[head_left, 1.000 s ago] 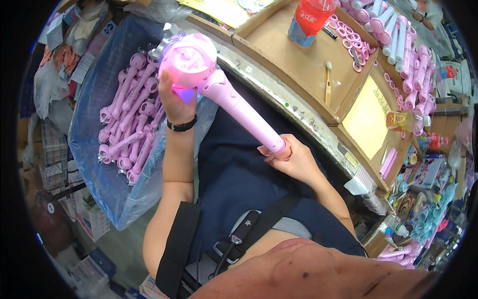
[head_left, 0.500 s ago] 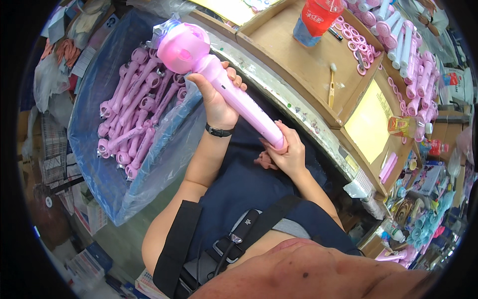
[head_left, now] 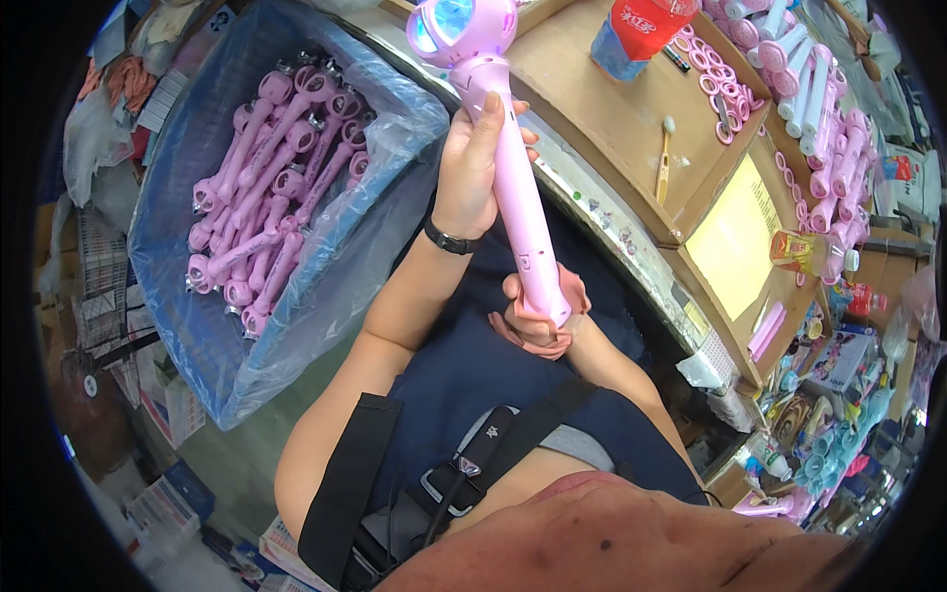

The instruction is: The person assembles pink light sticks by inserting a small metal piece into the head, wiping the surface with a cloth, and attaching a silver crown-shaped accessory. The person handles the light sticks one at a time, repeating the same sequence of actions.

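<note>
A pink toy wand (head_left: 520, 192) stands slanted in front of me, its round head lit blue inside and partly cut off by the upper edge of the view. My left hand (head_left: 468, 178) is wrapped round the upper handle, thumb lying along it just under the head. At the handle's lower end, my right hand (head_left: 523, 321) holds a salmon-pink cloth (head_left: 574, 289) that touches the wand's base. The cloth hides part of those fingers. To the left, several similar pink wands (head_left: 258, 168) lie piled in a bin lined with blue plastic (head_left: 222, 385).
A workbench edge (head_left: 602, 222) runs diagonally ahead. On it are cardboard trays (head_left: 582, 128), a red-labelled bottle (head_left: 641, 35), a toothbrush (head_left: 664, 158), pink rings (head_left: 712, 74), a yellow sheet (head_left: 732, 227) and a small bottle (head_left: 804, 252). More pink wand parts (head_left: 838, 153) are stacked at the right.
The wand has swung more upright, its head moving right and up. My right hand has shifted lower, and the cloth now wraps about the wand's base.
</note>
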Demonstrator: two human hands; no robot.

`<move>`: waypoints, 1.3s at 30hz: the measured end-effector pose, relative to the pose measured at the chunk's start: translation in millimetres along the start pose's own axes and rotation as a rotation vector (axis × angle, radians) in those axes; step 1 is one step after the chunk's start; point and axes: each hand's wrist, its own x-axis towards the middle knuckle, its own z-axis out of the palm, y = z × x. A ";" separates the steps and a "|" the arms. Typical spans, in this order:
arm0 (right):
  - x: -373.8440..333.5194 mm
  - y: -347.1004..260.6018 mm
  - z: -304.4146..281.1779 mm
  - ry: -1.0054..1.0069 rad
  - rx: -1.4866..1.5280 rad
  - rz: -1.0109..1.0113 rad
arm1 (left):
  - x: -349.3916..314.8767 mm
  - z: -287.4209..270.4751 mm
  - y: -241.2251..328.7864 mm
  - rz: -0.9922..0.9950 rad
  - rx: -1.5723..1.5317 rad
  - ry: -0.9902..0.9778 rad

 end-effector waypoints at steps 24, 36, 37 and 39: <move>2.8 -3.8 10.9 0.521 -0.350 -0.297 | 9.7 -11.2 -13.7 0.174 0.202 0.062; -12.2 -5.5 7.7 0.792 -0.713 -0.319 | 8.1 -10.7 -10.2 0.187 0.200 0.098; -12.4 -5.7 8.0 0.759 -0.727 -0.321 | 5.8 -8.8 -9.8 0.166 0.196 0.098; -12.8 -6.6 8.5 0.719 -0.748 -0.288 | 1.7 -5.3 -8.8 0.152 0.195 0.086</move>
